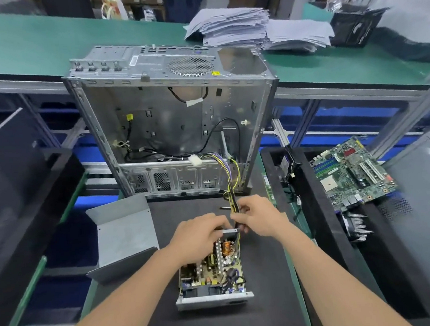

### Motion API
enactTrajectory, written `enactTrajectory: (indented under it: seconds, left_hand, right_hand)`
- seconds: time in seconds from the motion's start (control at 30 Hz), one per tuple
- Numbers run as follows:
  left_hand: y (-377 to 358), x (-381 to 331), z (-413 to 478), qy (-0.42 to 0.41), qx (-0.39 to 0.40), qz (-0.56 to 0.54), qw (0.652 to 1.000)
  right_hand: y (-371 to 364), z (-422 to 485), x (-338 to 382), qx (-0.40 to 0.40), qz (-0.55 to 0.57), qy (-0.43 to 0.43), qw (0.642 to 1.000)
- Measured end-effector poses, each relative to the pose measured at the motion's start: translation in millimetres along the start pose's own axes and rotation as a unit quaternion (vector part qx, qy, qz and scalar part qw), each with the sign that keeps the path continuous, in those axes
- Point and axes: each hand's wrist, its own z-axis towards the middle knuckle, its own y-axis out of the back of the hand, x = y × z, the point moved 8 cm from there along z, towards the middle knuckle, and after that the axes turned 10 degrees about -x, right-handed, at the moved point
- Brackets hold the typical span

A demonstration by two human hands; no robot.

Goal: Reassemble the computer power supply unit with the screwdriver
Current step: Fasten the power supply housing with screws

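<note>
The open power supply unit (pixel 212 273) lies on the black mat (pixel 271 300), its circuit board, coil and capacitors exposed. My left hand (pixel 199 234) rests over its far end, fingers curled on the metal edge. My right hand (pixel 258 217) pinches the black-sleeved yellow cable bundle (pixel 229 184) just above that edge. The bundle runs up into the empty computer case (pixel 174 119) standing behind. The unit's grey metal cover (pixel 123 234) lies to the left. A thin dark tool, perhaps the screwdriver (pixel 224 208), lies on the mat behind my hands.
A motherboard (pixel 351 172) leans in a black tray at the right, with heatsinks (pixel 356 227) below it. Stacks of paper (pixel 244 26) sit on the green bench behind the case. Black trays stand on the left.
</note>
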Motion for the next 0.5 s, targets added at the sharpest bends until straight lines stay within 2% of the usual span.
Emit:
enactTrajectory:
  seconds: [0.1, 0.27, 0.43, 0.5]
  left_hand:
    - [0, -2, -3, 0.004, 0.013, -0.002, 1.000]
    - [0, -2, -1, 0.017, 0.031, -0.012, 0.999]
    - [0, 0, 1, 0.030, 0.037, -0.057, 0.997]
    - [1, 0, 0, 0.025, 0.031, -0.085, 0.996]
  right_hand:
    - [-12, 14, 9, 0.053, -0.051, 0.037, 0.997]
    - [-26, 34, 24, 0.093, -0.153, 0.098, 0.979]
    - [-33, 33, 34, 0.118, -0.167, 0.142, 0.969]
    - [-33, 27, 35, 0.140, -0.107, 0.159, 0.971]
